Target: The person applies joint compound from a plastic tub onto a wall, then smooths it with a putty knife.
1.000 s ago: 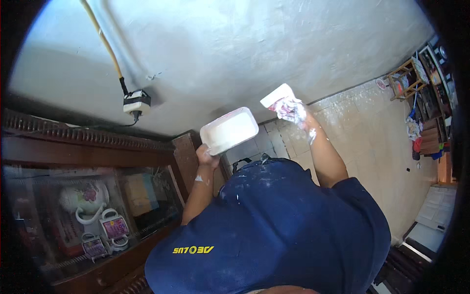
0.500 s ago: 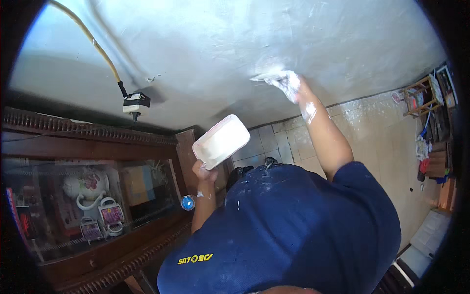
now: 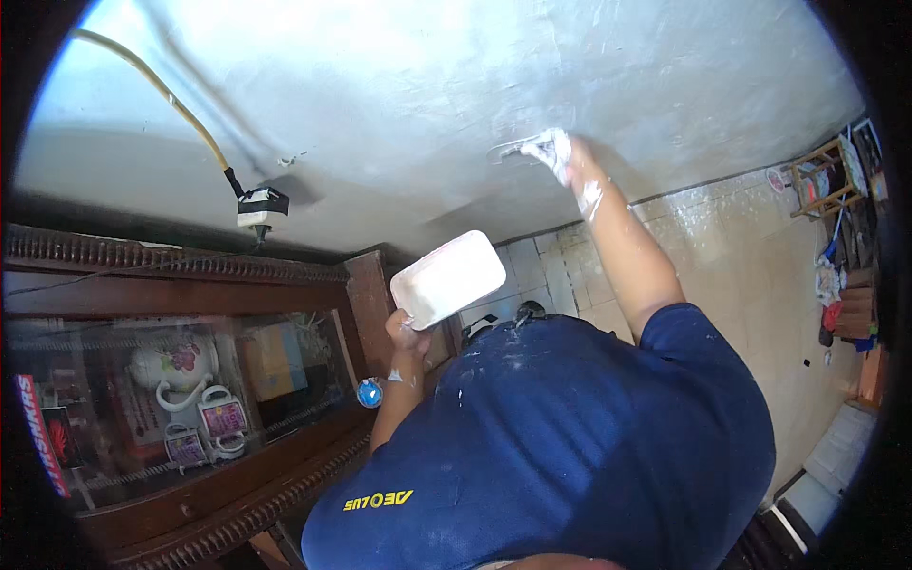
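Observation:
My left hand (image 3: 407, 334) grips one corner of a white rectangular plastic tray (image 3: 461, 275), held tilted between the wall and my body. Pale paste appears to coat the tray's inside. Ahead, my right hand (image 3: 576, 169) is closed around a putty knife (image 3: 518, 148) thickly smeared with white paste, its blade against the grey plastered wall (image 3: 399, 104). Paste covers the handle and much of those fingers, so the grip shows only in part. White smears mark both forearms. A thin curved paste line lies on the wall beside the blade.
A dark wooden glass-fronted cabinet (image 3: 180, 285) stands at left, holding mugs (image 3: 223, 418) and a teapot (image 3: 176, 364). A socket block (image 3: 261, 209) hangs on a yellow cable (image 3: 157, 84) by the wall. Tiled floor (image 3: 731, 275) stretches right toward a wooden stool (image 3: 825, 179) and clutter.
The tray has shifted a little right and turned flatter in my left hand. My right hand and putty knife stay against nearly the same wall patch, the blade at a slightly different angle.

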